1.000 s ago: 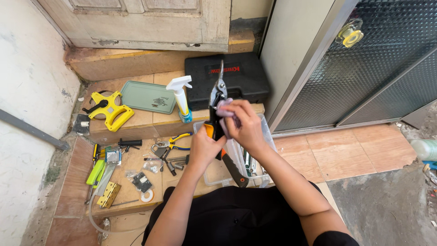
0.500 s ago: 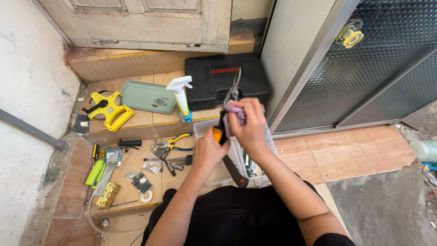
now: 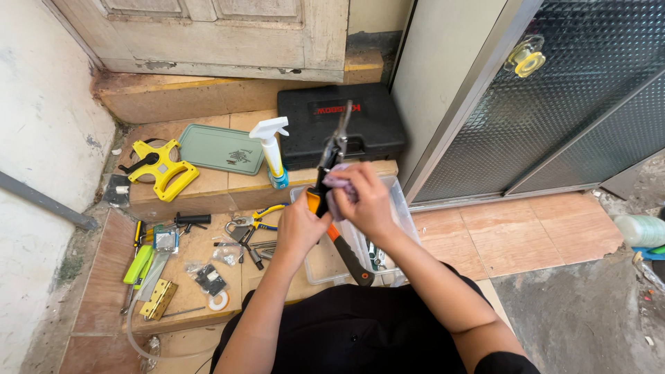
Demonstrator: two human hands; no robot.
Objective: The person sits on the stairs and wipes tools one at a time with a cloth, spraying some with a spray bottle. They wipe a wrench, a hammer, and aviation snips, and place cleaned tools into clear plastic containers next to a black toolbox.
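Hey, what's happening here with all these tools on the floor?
A person is sitting over a clear plastic box and holding a pair of snips with orange and black handles, blades pointing up. The left hand grips the handles, while the right hand presses a pale purple cloth against the metal near the joint. A spray bottle, a black tool case and a yellow reel sit on the step ahead.

Worn wooden door (image 3: 208, 31), tiled step (image 3: 208, 183), white wall (image 3: 41, 138), daylight.
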